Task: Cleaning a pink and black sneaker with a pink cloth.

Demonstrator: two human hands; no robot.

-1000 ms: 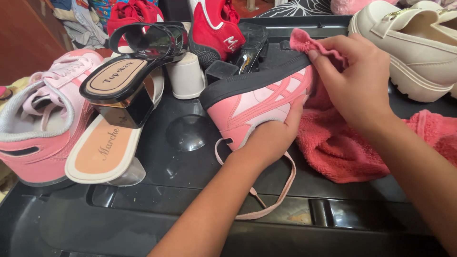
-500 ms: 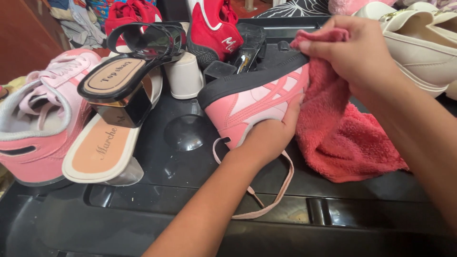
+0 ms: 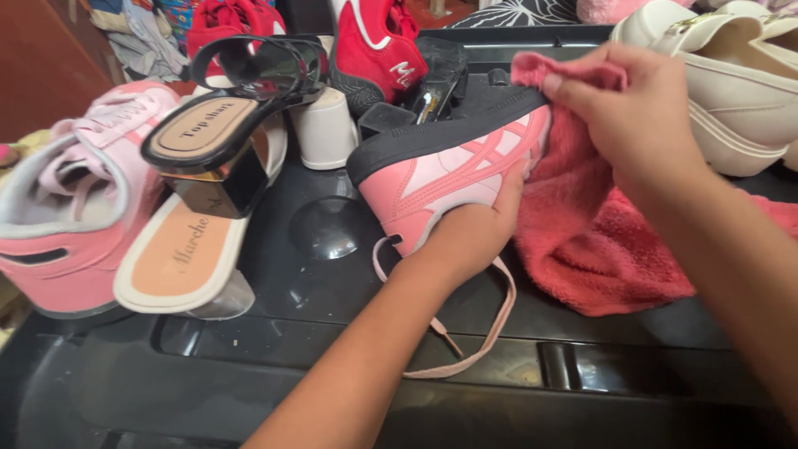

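Observation:
My left hand (image 3: 467,237) grips a pink sneaker (image 3: 440,170) turned upside down, its black sole facing up, over a black plastic surface (image 3: 274,333). A pink lace (image 3: 486,320) hangs loose beneath it. My right hand (image 3: 632,116) pinches a pink-red towel (image 3: 594,241) and presses its top corner against the sneaker's black sole edge at the toe end. The remainder of the towel lies bunched on the black surface to the right.
A block-heel sandal pair (image 3: 208,183) and another pink sneaker (image 3: 71,208) lie at the left. Red sneakers (image 3: 374,46) and a white heel (image 3: 324,129) stand behind. A cream chunky loafer (image 3: 731,75) sits at the upper right.
My right hand has moved the towel up along the sneaker's sole edge toward the toe. The left hand keeps the same grip on the sneaker.

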